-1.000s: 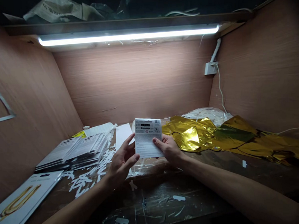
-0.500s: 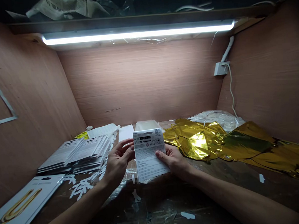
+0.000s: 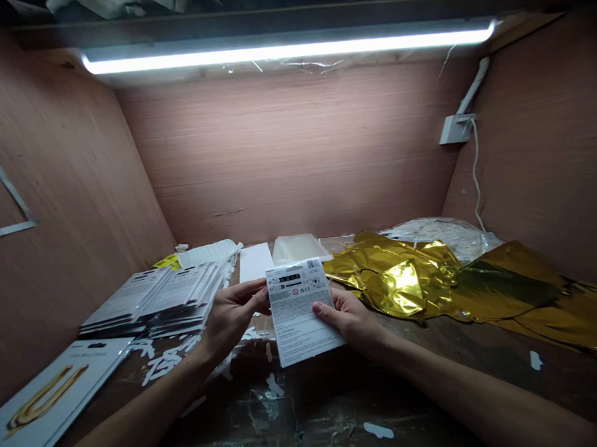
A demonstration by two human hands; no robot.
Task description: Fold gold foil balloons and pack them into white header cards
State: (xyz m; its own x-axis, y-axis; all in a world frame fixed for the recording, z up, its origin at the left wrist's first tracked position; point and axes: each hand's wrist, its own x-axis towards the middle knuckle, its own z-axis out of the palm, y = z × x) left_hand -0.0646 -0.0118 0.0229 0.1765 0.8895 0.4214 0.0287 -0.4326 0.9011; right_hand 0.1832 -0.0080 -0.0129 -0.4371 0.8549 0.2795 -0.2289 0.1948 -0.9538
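A white printed packaging card (image 3: pixel 303 316) with a barcode, warning text and a hang-hole slot is held up in front of me, its text side facing me. My right hand (image 3: pixel 351 317) grips its right edge, the thumb lying on the print and the fingers behind. My left hand (image 3: pixel 236 313) is at the upper left edge, thumb and fingers pinched together on it; the fingertips are partly hidden behind the card. Behind the card lie a plain white card (image 3: pixel 255 259) and a stack of clear plastic sleeves (image 3: pixel 297 248).
Stacked printed cards (image 3: pixel 167 300) stand at left, with balloon-picture packs (image 3: pixel 52 403) nearer me. White punched-out scraps (image 3: pixel 166 364) litter the brown table. Gold foil (image 3: pixel 396 278) spreads across the right, before clear plastic bags (image 3: pixel 434 236). Wooden walls enclose the table; a tube light (image 3: pixel 289 52) hangs above.
My left fingers have closed further against the card's left edge. The card has tilted slightly, its lower edge moving to the right. The camera view has shifted a little.
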